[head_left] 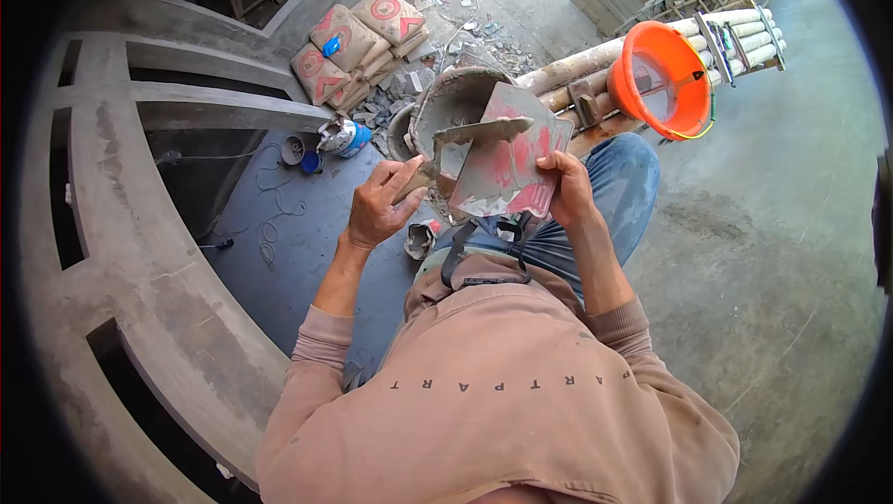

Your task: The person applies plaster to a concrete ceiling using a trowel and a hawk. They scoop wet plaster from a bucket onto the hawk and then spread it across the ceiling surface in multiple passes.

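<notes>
My left hand [379,204] is closed round the wooden handle of a mortar-crusted trowel [486,131]. The blade points right and lies over a flat red board [513,165], smeared with grey mortar. My right hand [570,190] grips this board by its right edge, thumb on top; the fingers underneath are hidden. Just beyond, a grey mortar-caked bucket [430,115] stands partly hidden behind the board and trowel. A small mortar-stained container [420,242] with a red part is on the floor below my left hand.
Orange tub [642,99] rests by a row of long round poles [572,67] at right. Stacked cement bags [358,44] and rubble [400,86] lie ahead left. A blue-and-white bucket [349,137] and loose cable [270,216] are nearer. A concrete frame with openings [186,290] borders my left.
</notes>
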Demonstrator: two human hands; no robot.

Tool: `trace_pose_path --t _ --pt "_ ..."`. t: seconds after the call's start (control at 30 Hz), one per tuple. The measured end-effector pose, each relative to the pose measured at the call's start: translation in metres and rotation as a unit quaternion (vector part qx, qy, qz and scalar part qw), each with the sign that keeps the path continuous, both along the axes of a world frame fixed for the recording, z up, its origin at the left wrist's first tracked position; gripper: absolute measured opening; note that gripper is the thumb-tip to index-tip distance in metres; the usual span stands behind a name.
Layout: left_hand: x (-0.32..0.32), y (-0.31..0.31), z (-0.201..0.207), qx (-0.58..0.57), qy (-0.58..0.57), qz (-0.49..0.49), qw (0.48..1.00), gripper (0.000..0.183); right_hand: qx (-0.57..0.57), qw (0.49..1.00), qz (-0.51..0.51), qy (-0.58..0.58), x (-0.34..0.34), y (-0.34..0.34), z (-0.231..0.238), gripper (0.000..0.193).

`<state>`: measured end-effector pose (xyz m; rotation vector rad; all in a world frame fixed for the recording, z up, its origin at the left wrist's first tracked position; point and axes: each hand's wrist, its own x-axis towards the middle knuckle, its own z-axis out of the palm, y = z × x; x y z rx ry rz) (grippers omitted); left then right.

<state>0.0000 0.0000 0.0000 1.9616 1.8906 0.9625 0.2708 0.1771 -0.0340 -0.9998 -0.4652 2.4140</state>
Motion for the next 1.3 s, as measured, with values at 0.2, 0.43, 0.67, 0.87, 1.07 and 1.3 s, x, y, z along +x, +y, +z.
trace_pose_path --t 0.2,0.43,0.67,0.87,1.07,1.3 --pt "0.008 -0.011 -0.008 0.06 0.076 -0.012 0.995 0.055 -0.076 0.993 -0.02 0.088 -0.012 -0.031 0.011 0.026" --pt "0.035 0.0 -0.045 0.113 0.044 0.022 0.992 0.057 -0.049 0.989 -0.061 0.123 -0.001 -0.029 0.008 0.047" --pt "0.039 0.0 -0.049 0.107 0.051 0.061 0.991 0.061 -0.032 0.986 -0.052 0.155 0.006 -0.027 0.003 0.051" --pt "0.042 0.001 -0.047 0.113 0.047 0.097 0.988 0.059 -0.036 0.988 -0.071 0.129 0.006 -0.024 0.005 0.049" --pt "0.035 0.001 -0.043 0.013 0.027 0.133 0.991 0.057 0.023 0.987 -0.1 0.122 0.006 -0.008 0.029 0.041" --pt "0.003 0.078 -0.035 -0.177 0.018 0.111 0.978 0.028 0.123 0.989 -0.049 0.065 0.015 0.051 0.051 0.039"
